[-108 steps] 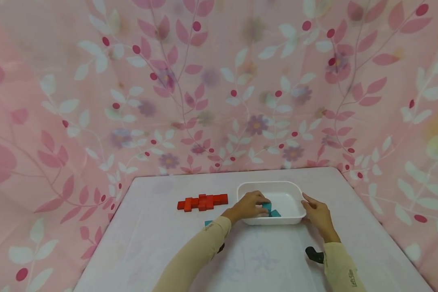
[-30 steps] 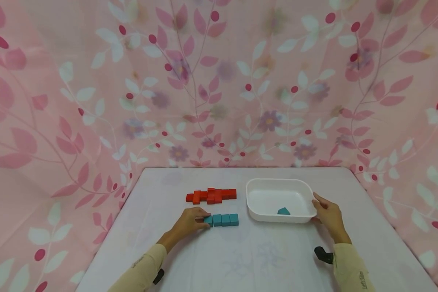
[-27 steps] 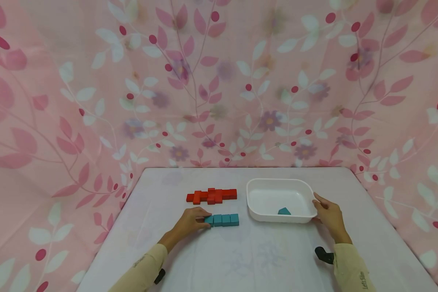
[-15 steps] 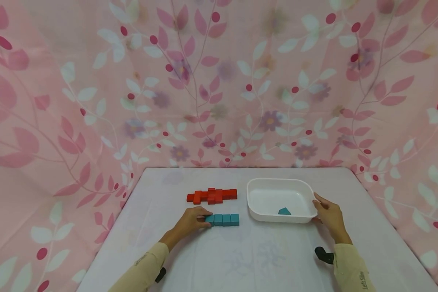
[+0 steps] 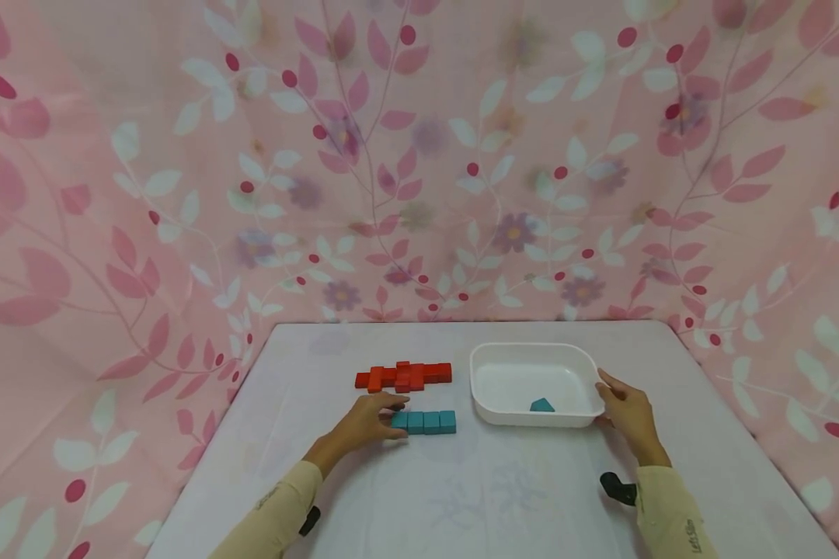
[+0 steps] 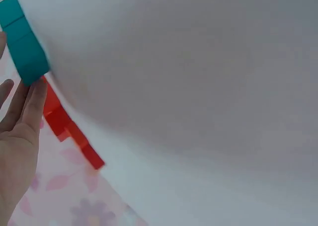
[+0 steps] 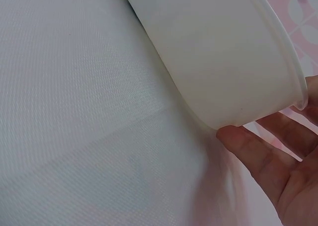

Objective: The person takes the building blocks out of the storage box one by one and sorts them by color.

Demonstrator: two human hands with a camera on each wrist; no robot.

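Observation:
A row of several teal blocks [image 5: 431,422] lies on the white table. At its left end my left hand [image 5: 365,423] has its thumb and fingers spread apart, on either side of the end block. In the left wrist view, straight fingertips lie close against the teal blocks [image 6: 22,42]; whether they touch cannot be told. My right hand [image 5: 632,415] holds the right end of a white plastic tray [image 5: 524,419]. In the right wrist view its thumb presses low on the tray wall [image 7: 223,62], with other fingers near the rim. One teal angular block [image 5: 542,405] lies inside the tray.
Behind the teal row lies a joined line of red blocks [image 5: 403,377], some crosswise. A pink floral cloth [image 5: 419,194] hangs behind the table's far edge and at both sides. A black strap-like piece [image 5: 617,489] sticks out at the right wrist.
My left hand carried a teal block from the tray to the row's left end and pushed it flush, closing a small gap. Its fingers have since spread. The right hand stays on the tray.

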